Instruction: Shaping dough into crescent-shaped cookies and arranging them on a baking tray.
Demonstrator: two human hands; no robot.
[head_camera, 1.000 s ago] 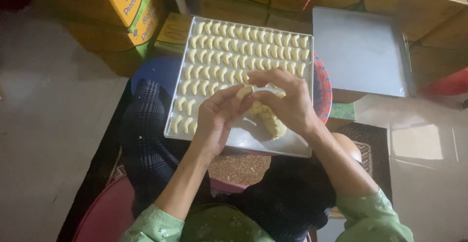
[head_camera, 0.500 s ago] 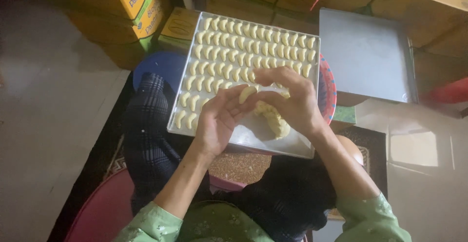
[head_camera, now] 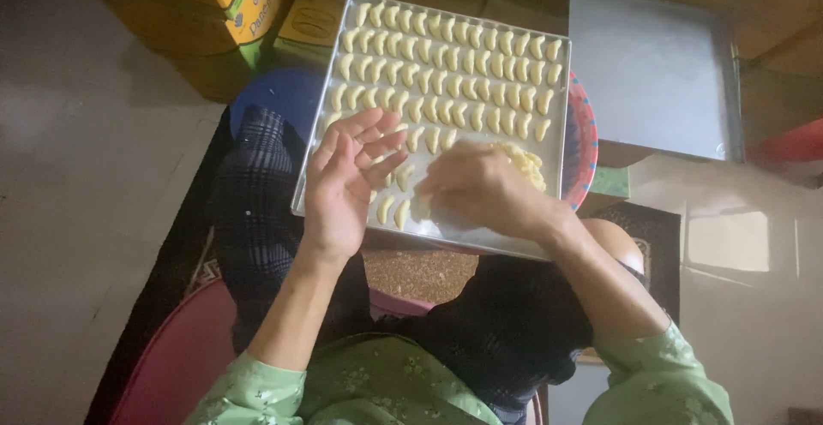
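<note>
Pale crescent-shaped dough piece (head_camera: 423, 206) near the front edge of the shallow metal baking tray (head_camera: 559, 146) — right hand (head_camera: 480, 189) pinches it down, placing step. Left hand (head_camera: 347, 176) flat open, empty. Next move calls for pinching fresh dough lump (head_camera: 525, 165) — judging by layout.

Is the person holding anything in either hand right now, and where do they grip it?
The left hand is open and empty. The right hand presses fingertips on a dough piece on the tray; any grip is hidden.

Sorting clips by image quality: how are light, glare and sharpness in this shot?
Head view: dim and soft overall; bright washed-out glare on the floor at right; the right hand is slightly motion-blurred, while the dough pieces on the tray read fairly clearly.
</note>
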